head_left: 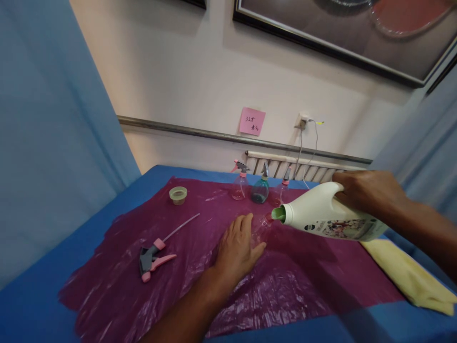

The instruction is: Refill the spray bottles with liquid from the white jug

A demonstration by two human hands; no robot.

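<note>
My right hand (pixel 373 193) is closed round the handle of a cream detergent jug (pixel 314 214), which is tipped on its side with its green spout pointing left. The spout meets the neck of a clear spray bottle (pixel 262 229) without its head. My left hand (pixel 237 245) grips the body of this bottle, thumb on the near side, and covers part of it. Whether liquid is flowing cannot be made out. To the left of my left hand lies a grey and pink spray head (pixel 152 259) with its thin tube.
Behind the jug stand a pink spray bottle (pixel 240 186), a teal spray bottle (pixel 260 190) and another pink one (pixel 281 190). A pale green cap (pixel 178 194) sits on the purple plastic sheet (pixel 117 247). A folded yellow cloth (pixel 410 276) lies at right.
</note>
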